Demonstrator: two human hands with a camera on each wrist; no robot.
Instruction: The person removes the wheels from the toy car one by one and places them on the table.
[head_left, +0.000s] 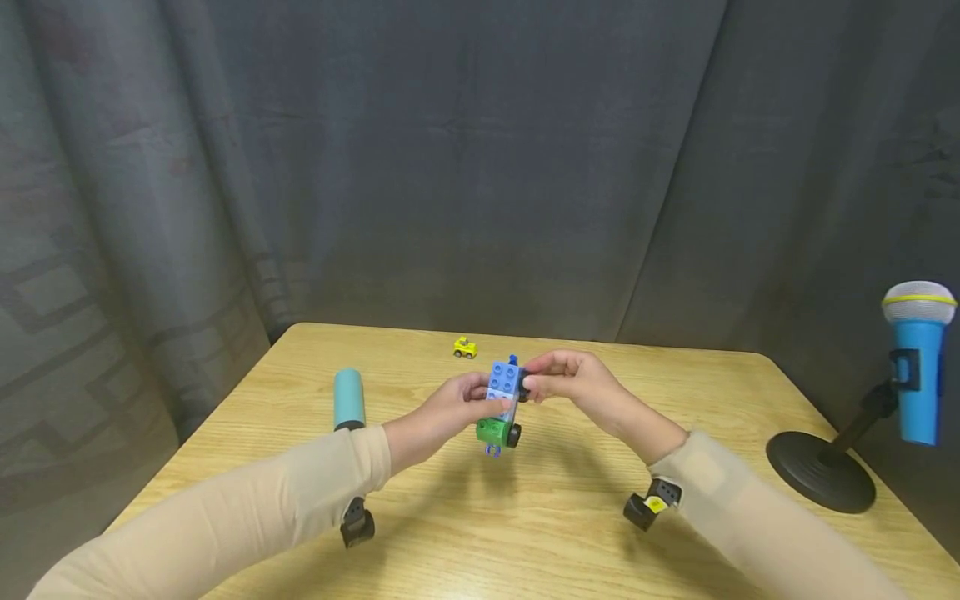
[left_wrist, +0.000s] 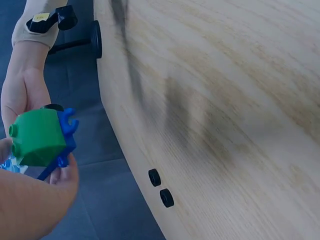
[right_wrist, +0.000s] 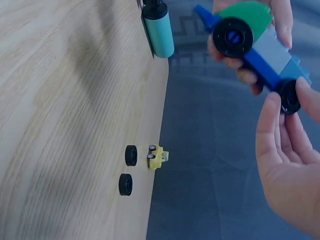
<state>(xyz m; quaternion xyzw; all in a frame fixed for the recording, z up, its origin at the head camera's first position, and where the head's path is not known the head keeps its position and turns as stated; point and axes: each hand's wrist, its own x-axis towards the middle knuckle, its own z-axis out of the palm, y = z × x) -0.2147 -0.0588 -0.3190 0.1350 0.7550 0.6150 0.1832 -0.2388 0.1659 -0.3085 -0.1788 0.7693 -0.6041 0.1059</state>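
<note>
A block-built toy car [head_left: 504, 377] is held up over the table, with light blue bricks, a green end brick [left_wrist: 37, 135] and a dark blue base [right_wrist: 262, 69]. My left hand [head_left: 446, 414] grips it around the middle, thumb on top and fingers underneath. At the car's far end my right hand [head_left: 585, 390] pinches a black wheel [right_wrist: 290, 95] between thumb and fingers, against the side of the base. Another black wheel [right_wrist: 233, 37] sits on the same side, by the green brick. The car's other side is mostly hidden by my left hand.
Two loose black wheels [left_wrist: 160, 187] stand on the wooden table [head_left: 570, 533] near its far edge. Close by is a small yellow toy car [head_left: 465, 348]. A teal cylinder [head_left: 348, 398] stands at the left, a blue toy microphone [head_left: 919, 375] on a stand at the right.
</note>
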